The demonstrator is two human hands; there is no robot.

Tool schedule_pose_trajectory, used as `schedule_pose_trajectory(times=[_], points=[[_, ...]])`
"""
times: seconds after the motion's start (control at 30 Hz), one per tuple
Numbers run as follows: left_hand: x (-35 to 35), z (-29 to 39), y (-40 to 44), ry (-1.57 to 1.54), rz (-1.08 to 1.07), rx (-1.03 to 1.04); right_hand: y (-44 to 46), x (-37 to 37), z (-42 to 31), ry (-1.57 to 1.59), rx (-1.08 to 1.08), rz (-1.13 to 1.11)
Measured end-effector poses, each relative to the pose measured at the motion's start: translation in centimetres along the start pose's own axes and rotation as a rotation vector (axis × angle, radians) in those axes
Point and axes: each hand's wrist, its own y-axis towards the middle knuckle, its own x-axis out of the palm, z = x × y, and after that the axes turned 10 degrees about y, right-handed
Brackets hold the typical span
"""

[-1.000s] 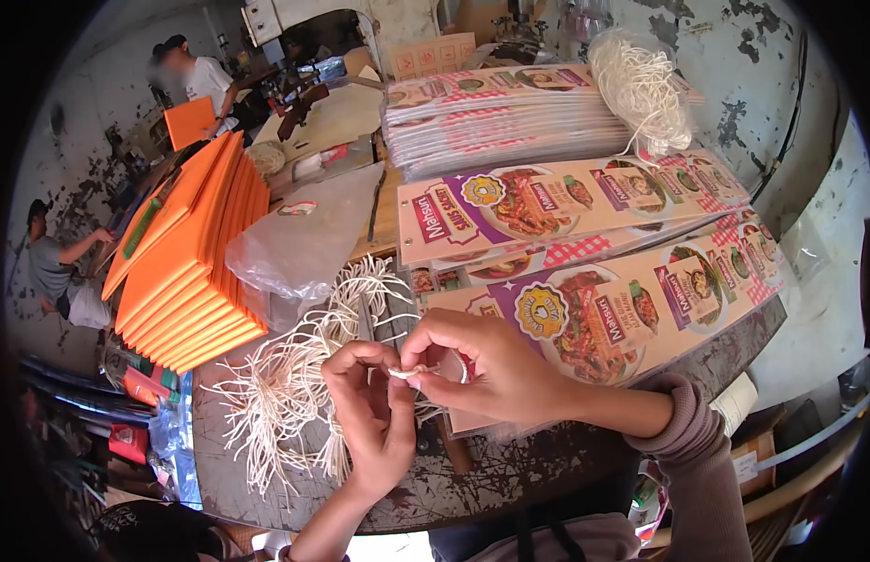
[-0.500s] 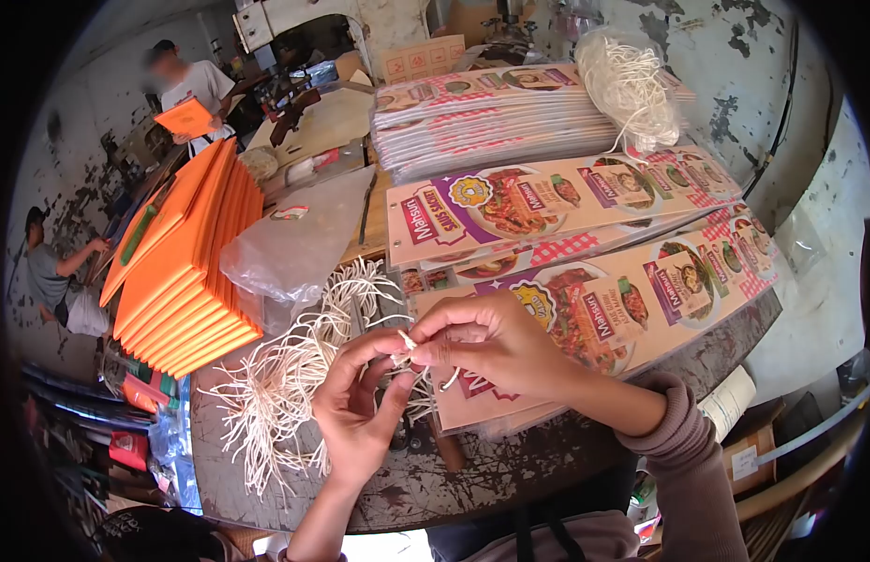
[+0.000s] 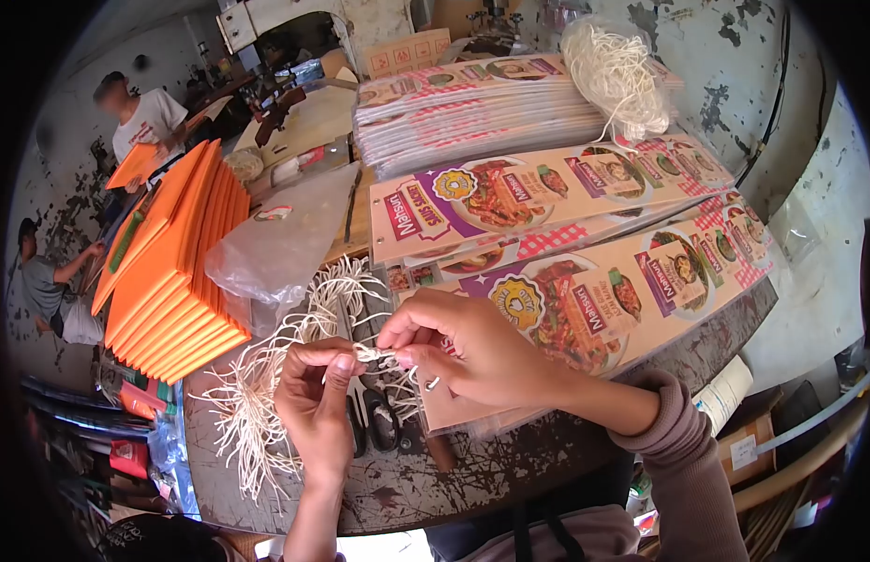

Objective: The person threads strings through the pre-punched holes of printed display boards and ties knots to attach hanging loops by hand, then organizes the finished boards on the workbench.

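Observation:
A short length of cream cord point(image 3: 373, 354), twisted or knotted in the middle, stretches between my two hands. My left hand point(image 3: 315, 398) pinches one end between thumb and forefinger. On the other end, the thumb and fingers of my right hand point(image 3: 463, 348) are closed. Beneath and to the left spreads a bundle of cut cords point(image 3: 252, 412). Black-handled scissors point(image 3: 382, 423) lie on the worn table point(image 3: 379, 501) just below my hands. Right beside my right hand is a stack of printed food sheets point(image 3: 585, 318) in clear plastic.
Orange padded pieces point(image 3: 177, 281) are piled at the left, with a clear plastic bag point(image 3: 285, 234) beside them. A taller stack of sheets point(image 3: 472, 122) carries a bag of cord point(image 3: 622, 80). Two people, one in a white shirt point(image 3: 152, 122), are at the far left.
My hands have drawn slightly apart, and the cord between them now shows as a taut twisted piece. The scissors have come into clearer view. The view has shifted a little.

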Motion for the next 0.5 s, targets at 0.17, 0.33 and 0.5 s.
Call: schedule_pose_trajectory(times=[0.17, 0.33, 0.5], points=[[0.0, -0.1, 0.1, 0.079, 0.008, -0.013, -0.4, 0.6, 0.4, -0.350, -0.097, -0.002], [0.6, 0.6, 0.4, 0.172, -0.159, 0.098, -0.8, 0.3, 0.3, -0.352, -0.084, -0.026], [0.8, 0.9, -0.1, 0.667, -0.225, 0.366, -0.9, 0.3, -0.2, -0.386, -0.042, -0.069]])
